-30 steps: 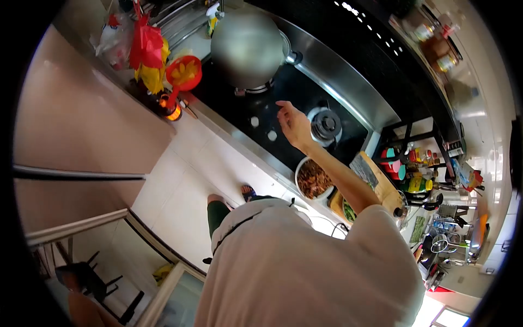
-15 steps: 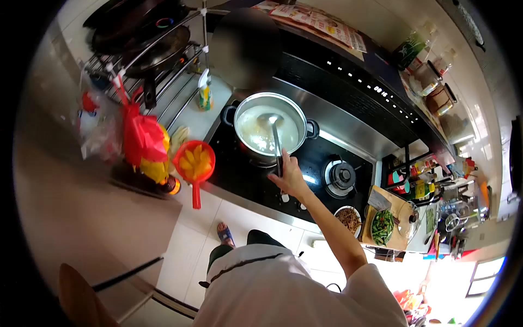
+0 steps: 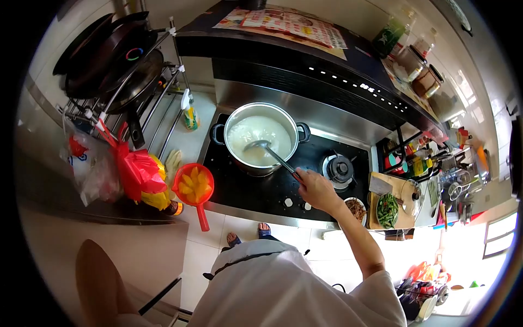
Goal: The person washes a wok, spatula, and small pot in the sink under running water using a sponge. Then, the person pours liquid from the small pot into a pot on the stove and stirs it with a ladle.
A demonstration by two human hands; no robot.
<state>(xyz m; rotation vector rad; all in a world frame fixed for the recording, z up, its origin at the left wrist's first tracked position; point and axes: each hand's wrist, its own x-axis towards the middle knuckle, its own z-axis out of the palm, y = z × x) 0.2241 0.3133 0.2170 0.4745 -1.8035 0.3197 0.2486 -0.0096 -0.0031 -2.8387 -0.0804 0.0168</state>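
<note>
My right hand is closed around the handle of a metal ladle. The ladle slants into a steel pot with black side handles, its bowl at the surface of a milky-white liquid. The pot stands on the left part of the black stove. Only part of my left arm shows at the lower left; the left hand is out of view. Left of the stove, a red long-handled scoop holds yellow-orange chunks.
A second burner lies right of the pot. Beyond it are a cutting board with a cleaver, a dish of green vegetables and a bowl of brown food. Pans fill the left rack; a spray bottle stands nearby.
My right hand has moved right and slightly down relative to the pot. The ladle's bowl has swung toward the pot's near left side. The camera view has shifted, and both feet now show.
</note>
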